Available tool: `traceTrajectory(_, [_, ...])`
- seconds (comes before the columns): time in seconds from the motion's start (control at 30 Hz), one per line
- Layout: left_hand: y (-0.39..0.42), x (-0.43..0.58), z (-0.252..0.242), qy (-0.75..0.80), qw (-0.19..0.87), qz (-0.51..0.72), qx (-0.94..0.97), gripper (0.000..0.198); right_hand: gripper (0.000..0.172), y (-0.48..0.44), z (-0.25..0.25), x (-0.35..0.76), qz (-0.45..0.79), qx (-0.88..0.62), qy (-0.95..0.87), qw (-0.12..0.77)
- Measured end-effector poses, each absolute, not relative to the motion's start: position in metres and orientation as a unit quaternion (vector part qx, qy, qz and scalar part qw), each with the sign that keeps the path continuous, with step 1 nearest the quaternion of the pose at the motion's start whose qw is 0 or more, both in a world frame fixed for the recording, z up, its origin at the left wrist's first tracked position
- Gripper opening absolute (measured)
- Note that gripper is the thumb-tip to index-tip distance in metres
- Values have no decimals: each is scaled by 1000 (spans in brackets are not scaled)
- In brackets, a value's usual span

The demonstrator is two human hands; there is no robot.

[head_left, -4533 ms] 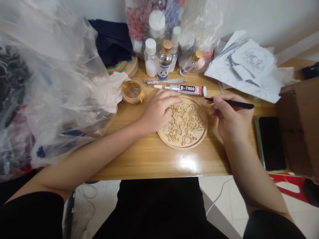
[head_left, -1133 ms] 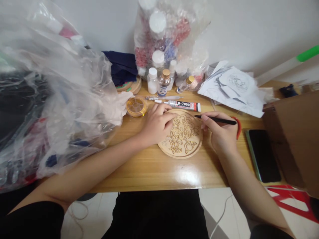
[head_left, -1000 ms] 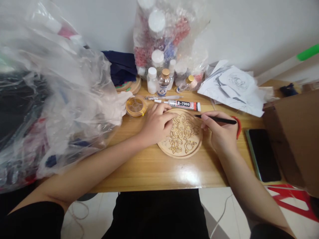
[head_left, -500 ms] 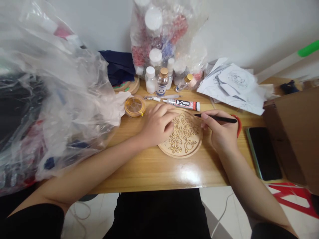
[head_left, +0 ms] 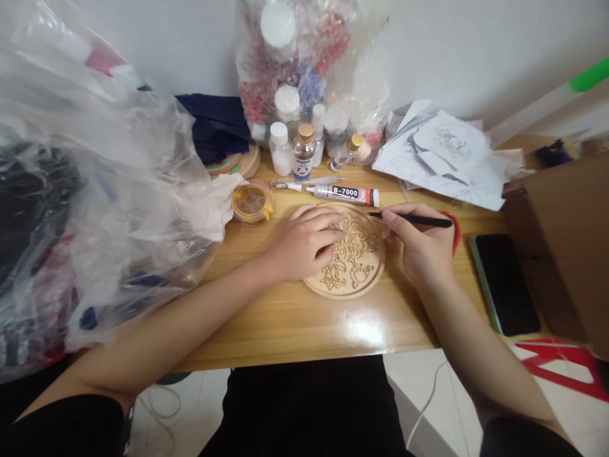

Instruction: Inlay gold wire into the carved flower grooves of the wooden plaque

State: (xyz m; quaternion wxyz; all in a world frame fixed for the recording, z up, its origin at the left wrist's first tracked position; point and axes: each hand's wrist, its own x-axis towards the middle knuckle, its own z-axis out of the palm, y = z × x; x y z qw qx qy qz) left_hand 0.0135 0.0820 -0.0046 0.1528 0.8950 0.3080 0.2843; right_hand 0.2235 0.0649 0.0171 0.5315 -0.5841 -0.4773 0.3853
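A round wooden disc (head_left: 354,270) with a gold flower pattern lies on the wooden table (head_left: 295,317). My left hand (head_left: 304,240) rests flat on the disc's left half, fingers stretched out over the pattern. My right hand (head_left: 419,251) sits just right of the disc and pinches a thin black tool (head_left: 413,219), whose tip points left over the disc's upper right rim. A B-7000 glue tube (head_left: 343,193) lies just behind the disc.
A gold wire spool (head_left: 252,202) sits left of the disc. Small bottles (head_left: 291,147) and a bag of beads (head_left: 304,70) stand behind. Big plastic bags (head_left: 95,190) fill the left. Paper sketches (head_left: 442,158), a phone (head_left: 504,282) and a cardboard box (head_left: 566,241) lie right.
My left hand has slid further right across the disc and now covers more of the pattern. The right hand keeps the black tool at the disc's upper right rim.
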Motion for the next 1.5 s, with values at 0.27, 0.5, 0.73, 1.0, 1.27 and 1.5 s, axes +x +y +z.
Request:
traceTrajectory(0.27, [83, 14, -6, 304, 151, 293, 894, 22, 5, 65, 17, 222, 391, -584, -472, 532])
traceTrajectory(0.5, [83, 13, -6, 310, 153, 288, 893, 23, 5, 66, 17, 222, 392, -581, -472, 534])
traceTrajectory(0.73, [83, 14, -6, 313, 160, 283, 892, 26, 5, 66, 16, 221, 386, -589, -471, 531])
traceTrajectory(1.0, [83, 14, -4, 322, 175, 264, 892, 35, 5, 65, 17, 222, 389, -587, -475, 528])
traceTrajectory(1.27, [83, 14, -4, 320, 179, 265, 892, 36, 5, 66, 17, 222, 393, -593, -473, 519])
traceTrajectory(1.5, [84, 13, -6, 316, 179, 265, 893, 35, 4, 66, 16, 223, 397, -585, -472, 526])
